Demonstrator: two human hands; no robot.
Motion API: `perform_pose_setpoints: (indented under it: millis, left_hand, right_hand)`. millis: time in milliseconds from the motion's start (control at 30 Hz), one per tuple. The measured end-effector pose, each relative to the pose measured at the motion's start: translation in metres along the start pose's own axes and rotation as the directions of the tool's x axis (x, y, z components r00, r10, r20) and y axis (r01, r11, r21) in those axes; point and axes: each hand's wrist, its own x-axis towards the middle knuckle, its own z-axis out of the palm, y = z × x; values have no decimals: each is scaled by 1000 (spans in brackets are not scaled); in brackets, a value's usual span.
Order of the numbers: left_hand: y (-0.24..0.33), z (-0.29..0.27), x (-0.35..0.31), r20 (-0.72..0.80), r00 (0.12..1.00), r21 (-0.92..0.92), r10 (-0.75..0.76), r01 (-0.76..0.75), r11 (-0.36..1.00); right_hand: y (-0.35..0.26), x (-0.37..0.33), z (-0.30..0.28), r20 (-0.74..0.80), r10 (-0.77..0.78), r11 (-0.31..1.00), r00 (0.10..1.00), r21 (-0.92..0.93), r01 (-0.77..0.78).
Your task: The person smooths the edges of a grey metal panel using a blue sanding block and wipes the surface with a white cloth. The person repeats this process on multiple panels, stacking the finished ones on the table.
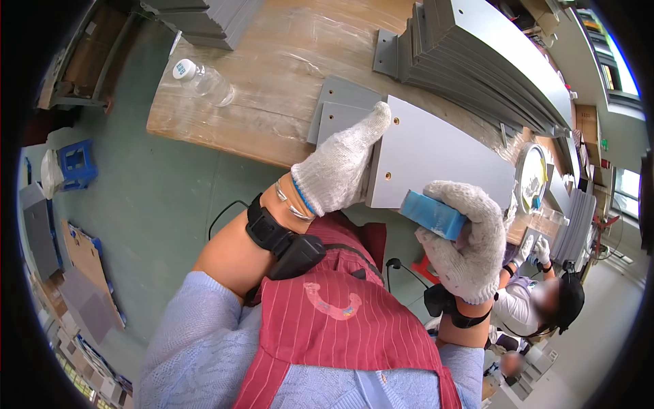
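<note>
Gloved hands (pixel 334 167) (pixel 477 238) with flat grey panel (pixel 439 157), rectangular blue block (pixel 430 215)

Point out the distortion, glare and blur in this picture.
Head view: the table's straight edges bow, and black fills the corners; head view: pale glare lies on the stacked boards and the far-right window looks washed out; head view: the left hand and blue block look fairly sharp, the co-worker's face blurred.

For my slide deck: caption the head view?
Gloved left hand at a grey panel's edge, right hand gripping a blue block.
</note>
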Motion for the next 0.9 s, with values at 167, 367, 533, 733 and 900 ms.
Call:
perform_pose_setpoints:
  millis: [167, 367, 533, 733, 900]
  left_hand:
    - [4, -3, 2, 20, 999, -168, 37, -33, 985]
    - [10, 5, -2, 51, 999, -233, 17, -5, 972]
    - [10, -3, -1, 106, 994, -236, 36, -11, 972]
    - [14, -8, -3, 137, 990, -330, 27, 19, 944]
    - [12, -16, 1, 106, 992, -202, 66, -43, 979]
  right_hand:
    - [-14, 34, 11, 241, -172, 929, 955, -283, 238]
    - [-18, 53, 18, 342, -165, 873, 925, -386, 299]
    - [-16, 73, 17, 317, -168, 857, 933, -421, 298]
    - [-21, 79, 24, 505, -97, 849, 858, -407, 336]
    - [7, 116, 28, 306, -84, 864, 948, -452, 222]
